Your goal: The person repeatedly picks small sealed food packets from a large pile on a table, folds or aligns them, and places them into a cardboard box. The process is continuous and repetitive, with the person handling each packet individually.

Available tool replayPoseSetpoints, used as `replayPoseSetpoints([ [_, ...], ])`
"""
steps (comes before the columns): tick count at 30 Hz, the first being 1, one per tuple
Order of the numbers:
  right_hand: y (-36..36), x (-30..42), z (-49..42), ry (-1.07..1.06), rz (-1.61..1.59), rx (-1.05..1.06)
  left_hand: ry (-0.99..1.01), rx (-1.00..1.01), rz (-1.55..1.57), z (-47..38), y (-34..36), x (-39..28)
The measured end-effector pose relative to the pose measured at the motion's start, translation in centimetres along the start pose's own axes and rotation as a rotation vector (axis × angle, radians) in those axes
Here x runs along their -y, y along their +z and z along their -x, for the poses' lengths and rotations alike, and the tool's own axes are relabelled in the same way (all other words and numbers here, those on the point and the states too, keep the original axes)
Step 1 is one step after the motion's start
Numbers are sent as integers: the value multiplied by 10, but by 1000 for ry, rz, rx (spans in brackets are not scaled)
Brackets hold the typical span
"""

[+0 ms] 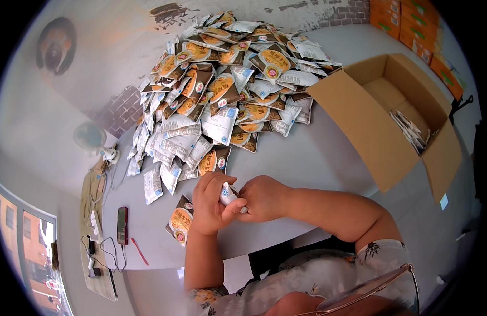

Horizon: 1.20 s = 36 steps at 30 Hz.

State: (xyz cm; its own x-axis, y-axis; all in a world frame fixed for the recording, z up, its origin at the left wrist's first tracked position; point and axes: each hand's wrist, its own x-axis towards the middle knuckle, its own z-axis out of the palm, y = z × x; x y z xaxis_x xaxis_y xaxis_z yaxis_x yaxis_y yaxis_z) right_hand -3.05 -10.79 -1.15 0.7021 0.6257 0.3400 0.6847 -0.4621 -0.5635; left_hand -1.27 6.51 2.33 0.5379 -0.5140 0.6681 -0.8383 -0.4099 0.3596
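Observation:
My left hand point(212, 203) grips a milk pouch point(227, 194) above the table's near edge, with its white back partly showing between thumb and fingers. My right hand point(265, 198) is curled on the right end of the same pouch, and its fingertips are hidden. Whether more than one pouch is held cannot be told. Beside my left wrist, a single brown-and-orange milk pouch point(181, 221) lies face up. Farther back rises a large heap of similar pouches point(223, 89), some showing printed fronts, others white backs.
An open cardboard box point(362, 130) stands at the right with several pouches point(409, 130) inside. Orange cartons point(419, 29) are stacked behind it. At the left are a phone point(122, 226) on a cable, a red strip point(139, 251), a power strip point(95, 226) and a fan point(90, 136).

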Motion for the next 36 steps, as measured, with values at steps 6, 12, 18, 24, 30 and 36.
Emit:
replayPoseSetpoints([
  [6, -32, 20, -2, 255, 7, 173, -223, -60, 9, 12, 3, -4],
  [12, -36, 7, 0, 222, 53, 31, -554, -303, 347, 14, 21, -8],
  [18, -40, -2, -5, 316, -549, -175, -931, -600, 1003, 9, 22, 12],
  [24, -15, -14, -5, 279, -414, -315, -957, -651, 1198, 1, 36, 10],
  [30, -21, -22, -9, 424, -536, -417, -845, -418, 1294, 15, 54, -8],
  [36, -20, -25, -8, 488, -631, -339, -867, -470, 1111, 6, 49, -30],
])
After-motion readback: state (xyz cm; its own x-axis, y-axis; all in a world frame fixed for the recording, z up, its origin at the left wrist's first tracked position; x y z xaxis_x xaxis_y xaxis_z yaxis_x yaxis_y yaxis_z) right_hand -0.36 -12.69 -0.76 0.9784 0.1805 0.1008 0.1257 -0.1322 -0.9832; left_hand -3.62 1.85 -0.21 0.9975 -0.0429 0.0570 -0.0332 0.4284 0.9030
